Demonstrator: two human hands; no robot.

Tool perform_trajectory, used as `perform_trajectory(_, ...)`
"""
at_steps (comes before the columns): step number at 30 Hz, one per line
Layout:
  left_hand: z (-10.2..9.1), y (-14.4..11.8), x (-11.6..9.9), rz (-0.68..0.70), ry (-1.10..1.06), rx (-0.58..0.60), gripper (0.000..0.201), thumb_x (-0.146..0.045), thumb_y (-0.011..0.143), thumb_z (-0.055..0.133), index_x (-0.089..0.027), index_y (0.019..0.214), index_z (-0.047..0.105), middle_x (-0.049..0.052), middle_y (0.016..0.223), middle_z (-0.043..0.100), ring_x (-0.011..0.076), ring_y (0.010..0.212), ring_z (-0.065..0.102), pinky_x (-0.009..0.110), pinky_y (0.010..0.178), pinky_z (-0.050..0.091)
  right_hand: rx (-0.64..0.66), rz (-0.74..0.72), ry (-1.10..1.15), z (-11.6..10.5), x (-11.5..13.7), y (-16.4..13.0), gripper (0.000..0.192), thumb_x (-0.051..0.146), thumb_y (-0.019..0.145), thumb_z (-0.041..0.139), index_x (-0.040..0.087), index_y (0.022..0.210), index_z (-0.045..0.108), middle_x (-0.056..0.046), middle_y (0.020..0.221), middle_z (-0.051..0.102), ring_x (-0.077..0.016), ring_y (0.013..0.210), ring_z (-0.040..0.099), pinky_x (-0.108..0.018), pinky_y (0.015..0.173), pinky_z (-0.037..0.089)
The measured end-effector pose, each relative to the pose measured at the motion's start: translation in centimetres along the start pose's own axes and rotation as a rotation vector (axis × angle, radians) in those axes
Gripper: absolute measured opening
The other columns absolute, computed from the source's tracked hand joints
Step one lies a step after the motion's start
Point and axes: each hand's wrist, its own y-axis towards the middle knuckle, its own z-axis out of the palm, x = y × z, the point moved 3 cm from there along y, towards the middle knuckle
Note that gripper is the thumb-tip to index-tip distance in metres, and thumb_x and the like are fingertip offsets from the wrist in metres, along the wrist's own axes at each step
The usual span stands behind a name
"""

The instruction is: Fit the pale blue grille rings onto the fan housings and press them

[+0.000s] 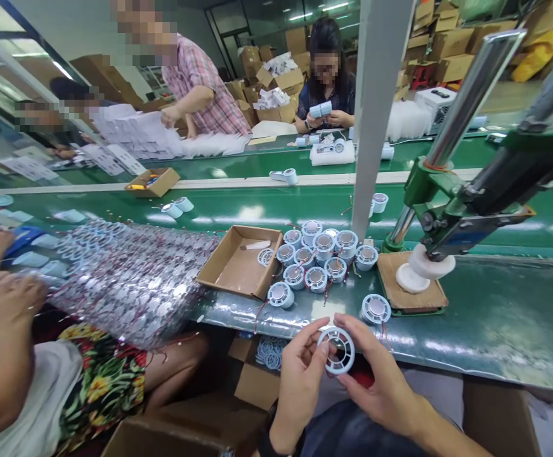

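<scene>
Between my two hands, just in front of the bench edge, is a light blue plastic ring (351,353) with spokes and an open centre. My left hand (305,365) pinches its left side, thumb on the face. The fingers of my right hand (369,362) close on its right side, at top and bottom. Beyond the hands, one blue round motor housing (376,309) with a silver centre and red wires stands alone. Several similar blue housings (324,244) are clustered farther back, some stacked.
A press (448,228) with a white round pad stands at right. Left of the housings is a cardboard tray (231,270) holding a loose ring. Below the bench, a box (257,384) contains blue rings. A co-worker (14,374) sits at left by bagged parts (138,279); others work across the belt.
</scene>
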Motion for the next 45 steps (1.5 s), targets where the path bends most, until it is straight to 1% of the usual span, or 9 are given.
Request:
perform_trajectory(3, 1.4, -0.6, -1.7, 0.102, 0.057, -0.015, 0.037, -0.042, 0.084, 0.073, -0.016, 0.111, 0.076, 0.006, 0.077, 0.077, 0.0187, 0.066, 0.072, 0.024, 0.062, 0.06, -0.186, 0.334, 0.346, -1.1, 1.0, -0.8, 0.053, 0.024, 0.09, 0.067, 0.024, 0.14, 0.049, -0.013, 0.118, 0.069, -0.0204, 0.097, 0.073, -0.034, 0.085, 0.062)
perform_trajectory(5, 2.0, -1.4, -2.3, 0.144, 0.114, 0.026, 0.037, -0.044, 0.088, 0.069, -0.019, 0.114, 0.077, 0.006, 0.082, 0.078, 0.0195, 0.069, 0.073, 0.026, 0.067, 0.061, -0.203, 0.478, 0.585, -1.6, 1.7, -0.9, 0.043, 0.037, 0.09, 0.071, 0.021, 0.128, 0.059, -0.008, 0.095, 0.073, -0.014, 0.069, 0.07, -0.025, 0.063, 0.061)
perform_trajectory(9, 2.2, -2.9, -2.5, 0.192, 0.233, 0.165, 0.061, -0.059, 0.085, 0.069, -0.021, 0.133, 0.068, 0.011, 0.102, 0.078, 0.0262, 0.086, 0.074, 0.032, 0.079, 0.062, -0.21, 0.52, 0.822, -2.8, 2.6, -0.7, 0.041, 0.045, 0.082, 0.079, 0.018, 0.109, 0.067, -0.003, 0.077, 0.07, -0.009, 0.052, 0.062, -0.019, 0.048, 0.054)
perform_trajectory(12, 2.0, -3.4, -2.6, 0.238, 0.289, 0.246, 0.079, -0.069, 0.074, 0.074, -0.02, 0.135, 0.066, 0.015, 0.107, 0.076, 0.0321, 0.096, 0.073, 0.038, 0.086, 0.061, -0.206, 0.501, 0.887, -3.3, 2.7, -0.8, 0.039, 0.043, 0.082, 0.08, 0.017, 0.108, 0.067, 0.0, 0.072, 0.068, -0.0084, 0.049, 0.063, -0.018, 0.048, 0.054)
perform_trajectory(15, 1.9, -3.4, -2.7, 0.249, 0.347, 0.226, 0.082, -0.071, 0.068, 0.078, -0.021, 0.133, 0.068, 0.015, 0.105, 0.076, 0.0317, 0.093, 0.073, 0.039, 0.088, 0.061, -0.226, 0.499, 0.894, -3.4, 2.8, -1.1, 0.04, 0.04, 0.082, 0.08, 0.019, 0.112, 0.065, 0.004, 0.067, 0.062, -0.0077, 0.047, 0.063, -0.017, 0.047, 0.053)
perform_trajectory(19, 2.2, -3.4, -2.8, 0.262, 0.412, 0.211, 0.082, -0.07, 0.065, 0.079, -0.023, 0.132, 0.068, 0.012, 0.106, 0.077, 0.0295, 0.089, 0.074, 0.04, 0.09, 0.06, -0.291, 0.467, 0.853, -3.5, 3.0, -1.3, 0.04, 0.041, 0.083, 0.079, 0.02, 0.114, 0.063, 0.005, 0.069, 0.06, -0.0079, 0.049, 0.063, -0.017, 0.048, 0.054)
perform_trajectory(24, 2.2, -3.5, -2.2, 0.235, 0.51, 0.187, 0.081, -0.065, 0.064, 0.084, -0.022, 0.13, 0.067, 0.014, 0.111, 0.075, 0.0327, 0.097, 0.073, 0.04, 0.084, 0.063, -0.305, 0.468, 0.873, -3.8, 2.8, -1.6, 0.042, 0.045, 0.083, 0.078, 0.021, 0.112, 0.059, 0.006, 0.067, 0.058, -0.0085, 0.049, 0.062, -0.018, 0.048, 0.054)
perform_trajectory(40, 4.4, -2.7, -2.9, 0.157, 0.485, 0.233, 0.08, -0.066, 0.06, 0.086, -0.022, 0.125, 0.07, 0.012, 0.1, 0.076, 0.0301, 0.085, 0.074, 0.037, 0.076, 0.063, -0.323, 0.513, 0.928, -5.3, 1.8, -2.3, 0.042, 0.042, 0.082, 0.078, 0.02, 0.111, 0.057, 0.007, 0.065, 0.057, -0.0098, 0.049, 0.063, -0.02, 0.048, 0.054)
perform_trajectory(45, 3.9, -2.2, -2.9, 0.167, 0.484, 0.216, 0.08, -0.065, 0.058, 0.088, -0.021, 0.123, 0.072, 0.012, 0.098, 0.077, 0.0299, 0.084, 0.074, 0.038, 0.078, 0.063, -0.34, 0.457, 0.915, -5.3, 1.6, -2.5, 0.035, 0.045, 0.092, 0.066, 0.021, 0.117, 0.06, 0.004, 0.068, 0.064, -0.0129, 0.058, 0.069, -0.024, 0.059, 0.058)
